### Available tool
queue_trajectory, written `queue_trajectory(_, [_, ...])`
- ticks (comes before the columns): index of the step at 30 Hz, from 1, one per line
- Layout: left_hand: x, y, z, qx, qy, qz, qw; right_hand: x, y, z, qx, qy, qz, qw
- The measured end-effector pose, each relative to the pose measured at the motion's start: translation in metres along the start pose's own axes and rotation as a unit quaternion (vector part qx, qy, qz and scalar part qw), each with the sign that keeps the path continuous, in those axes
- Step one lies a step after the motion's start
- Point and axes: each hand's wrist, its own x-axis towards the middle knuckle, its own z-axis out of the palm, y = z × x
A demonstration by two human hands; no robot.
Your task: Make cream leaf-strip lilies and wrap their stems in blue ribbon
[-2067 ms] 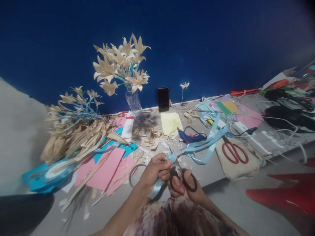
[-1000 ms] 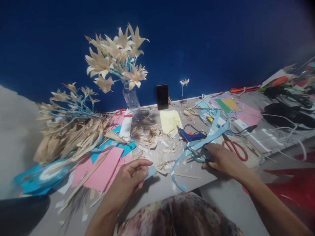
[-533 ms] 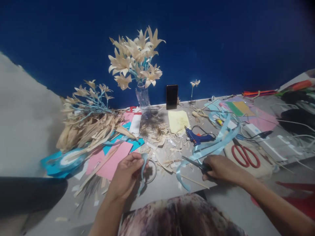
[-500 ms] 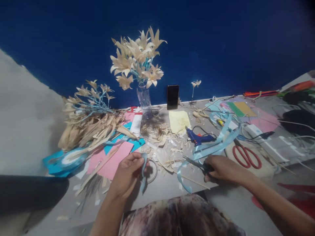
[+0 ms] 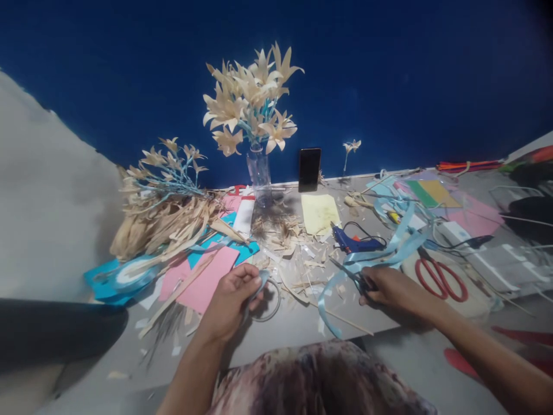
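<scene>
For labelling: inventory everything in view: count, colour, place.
Ribbon piece: 1, pale blue, left hand
Held scissors: 1, dark, right hand
Ring: 1, grey, beside left hand
Long ribbon: uncounted, pale blue, right
Glue gun: 1, blue, centre-right
Other scissors: 1, red handles, right
Paper square: 1, yellow, centre
Paper sheets: several, pink, left
Phone: 1, black, back
Vase: 1, clear, back, holding cream flowers
Sprig: 1, cream, right of phone
Flower bunch: 1, cream, left
Husks: many, tan, left
Left hand: 1, front centre
Right hand: 1, front right
</scene>
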Motion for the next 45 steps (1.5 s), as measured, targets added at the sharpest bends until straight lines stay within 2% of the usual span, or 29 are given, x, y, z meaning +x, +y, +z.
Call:
queue_trajectory(4, [-0.002, 0.003, -0.008, -0.022, 0.029, -0.008, 0.999, -0.001, 0.010, 0.001, 0.063, -0.016, -0.005, 0.998])
queue_trajectory(7, [-0.004, 0.003, -0.010, -0.045, 0.033, -0.019, 0.998, -0.008, 0.013, -0.007, 0.056, -0.008, -0.030, 0.998])
queue_trajectory(10, [-0.004, 0.002, -0.005, -0.079, 0.025, -0.015, 0.996, -0.015, -0.004, -0.016, 0.072, 0.069, -0.038, 0.994])
queue_trajectory(12, [-0.002, 0.001, 0.005, -0.107, 0.023, -0.020, 0.994, -0.014, -0.029, -0.016, 0.147, 0.109, -0.054, 0.982])
queue_trajectory(14, [0.001, -0.001, 0.019, -0.128, 0.023, -0.032, 0.991, -0.007, -0.062, -0.008, 0.278, 0.126, -0.069, 0.950])
queue_trajectory(18, [0.005, -0.005, 0.049, -0.159, -0.001, -0.038, 0.987, 0.022, -0.123, 0.019, 0.538, 0.092, -0.108, 0.831])
queue_trajectory(20, [0.006, -0.006, 0.058, -0.177, -0.007, -0.029, 0.984, 0.035, -0.141, 0.026, 0.600, 0.108, -0.121, 0.783])
queue_trajectory(22, [0.008, -0.006, 0.061, -0.184, -0.002, -0.030, 0.982, 0.045, -0.149, 0.028, 0.622, 0.131, -0.115, 0.764])
queue_trajectory(28, [0.016, -0.012, 0.059, -0.211, -0.030, -0.066, 0.975, 0.050, -0.148, 0.022, 0.617, 0.137, -0.080, 0.771])
queue_trajectory(33, [0.020, -0.013, 0.065, -0.216, -0.030, -0.086, 0.972, 0.047, -0.145, 0.023, 0.600, 0.180, -0.082, 0.775])
queue_trajectory(35, [0.021, -0.013, 0.068, -0.207, -0.030, -0.084, 0.974, 0.049, -0.143, 0.026, 0.642, 0.149, -0.064, 0.749])
queue_trajectory(39, [0.022, -0.016, 0.071, -0.212, -0.018, -0.084, 0.973, 0.053, -0.137, 0.035, 0.759, 0.050, -0.035, 0.648])
queue_trajectory(41, [0.021, -0.017, 0.073, -0.213, -0.015, -0.079, 0.974, 0.054, -0.137, 0.037, 0.777, 0.039, -0.032, 0.628])
queue_trajectory(43, [0.019, -0.017, 0.076, -0.201, -0.015, -0.069, 0.977, 0.052, -0.138, 0.037, 0.768, 0.055, -0.026, 0.637])
queue_trajectory(45, [0.016, -0.016, 0.078, -0.177, -0.010, -0.063, 0.982, 0.048, -0.138, 0.034, 0.736, 0.086, -0.023, 0.671])
